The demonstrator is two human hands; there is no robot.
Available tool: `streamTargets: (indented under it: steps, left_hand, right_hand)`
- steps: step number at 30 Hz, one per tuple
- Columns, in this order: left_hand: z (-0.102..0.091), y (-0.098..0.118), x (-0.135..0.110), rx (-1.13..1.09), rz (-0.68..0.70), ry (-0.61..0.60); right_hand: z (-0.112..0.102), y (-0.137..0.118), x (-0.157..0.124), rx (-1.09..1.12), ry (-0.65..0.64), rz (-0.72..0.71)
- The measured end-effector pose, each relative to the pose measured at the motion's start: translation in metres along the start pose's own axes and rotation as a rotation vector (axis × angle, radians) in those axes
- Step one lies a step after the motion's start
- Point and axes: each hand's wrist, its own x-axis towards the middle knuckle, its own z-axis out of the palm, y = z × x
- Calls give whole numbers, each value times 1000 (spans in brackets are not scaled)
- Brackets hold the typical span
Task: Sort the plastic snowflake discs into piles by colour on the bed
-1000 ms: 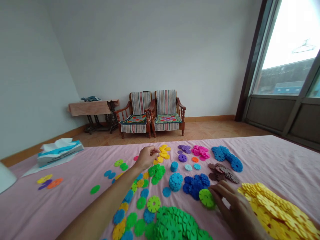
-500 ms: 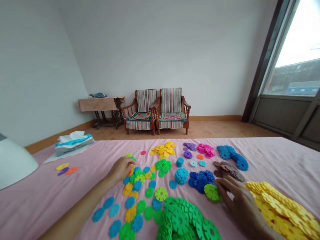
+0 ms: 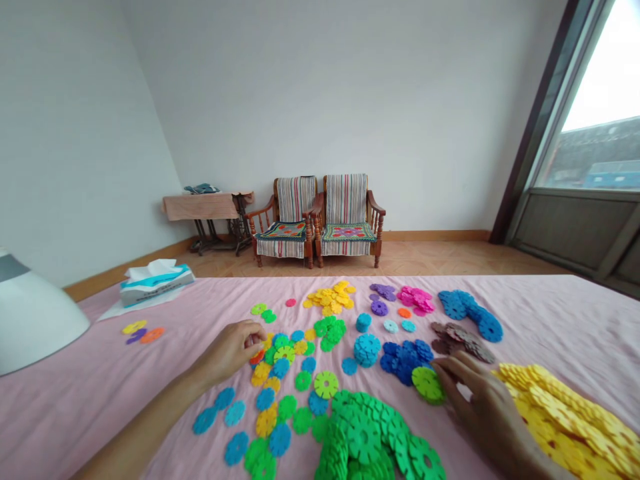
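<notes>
A pink cloth [image 3: 550, 320] is strewn with flat plastic snowflake discs in many colours. My left hand [image 3: 231, 351] is curled, its fingertips pinched on a red-orange disc [image 3: 257, 356] at the edge of a mixed cluster of blue, yellow and green discs [image 3: 283, 360]. My right hand [image 3: 480, 400] rests on the cloth with fingers bent, touching a light green disc [image 3: 427, 385]. It lies between a big green pile [image 3: 370, 440] and a big yellow pile [image 3: 575, 413].
Sorted heaps lie further back: yellow [image 3: 330, 298], purple [image 3: 381, 293], pink [image 3: 415, 301], blue [image 3: 467, 310], brown [image 3: 457, 337], dark blue [image 3: 405, 357]. A tissue pack [image 3: 156, 280] and a white object [image 3: 30, 320] are at the left. Two striped armchairs [image 3: 320, 223] stand by the wall.
My left hand drew back from the far yellow heap to the near mixed cluster and closed on a red-orange disc. The right hand barely moved. The view shifted left.
</notes>
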Motion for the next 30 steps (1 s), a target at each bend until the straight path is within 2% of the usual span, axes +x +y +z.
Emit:
streamTargets:
  steps: [3,8,21,25,30]
  left_hand:
    - [2,2,-8,26,-29,-54]
    - [7,-1,-13,53,-46,-51]
    - [1,12,-9,-159,-37,-153]
    - [8,43,0,-379,-45,-156]
    - [40,107,15,-763,-96,-248]
  right_hand:
    - [1,2,2,-16,22,-42]
    - [3,7,3,-19,39,-82]
    - [-5,-12,4,19,-23,-3]
    - [-5,-11,5,13,-11,-4]
    - [-2,-11,5,35,65,-79]
